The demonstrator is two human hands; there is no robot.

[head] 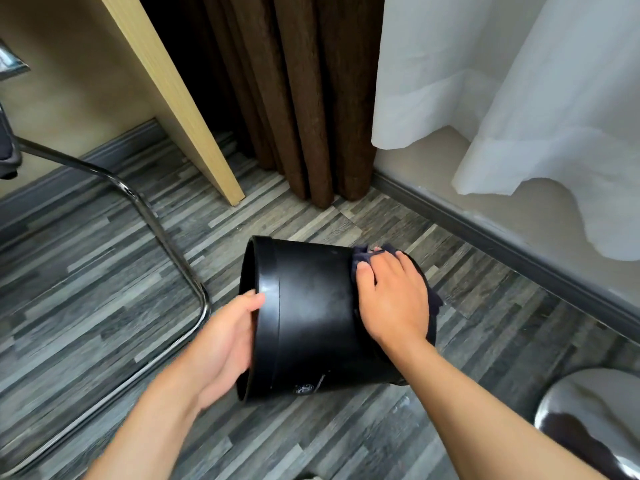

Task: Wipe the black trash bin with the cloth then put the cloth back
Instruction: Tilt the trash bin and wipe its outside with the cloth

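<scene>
The black trash bin (311, 317) is tipped on its side above the floor, its open mouth facing left. My left hand (225, 344) grips the rim at the mouth, with the thumb on the outside. My right hand (391, 296) presses a dark blue cloth (362, 252) flat against the bin's wall near its bottom end. Most of the cloth is hidden under the palm; edges show above the fingers and to the hand's right.
A chrome chair frame (162, 237) curves over the grey wood-pattern floor at the left. A light wood desk panel (180, 109) and brown curtains (304, 98) stand behind. White curtains (519, 98) hang at the right wall. A shiny round stool seat (595, 417) sits at the lower right.
</scene>
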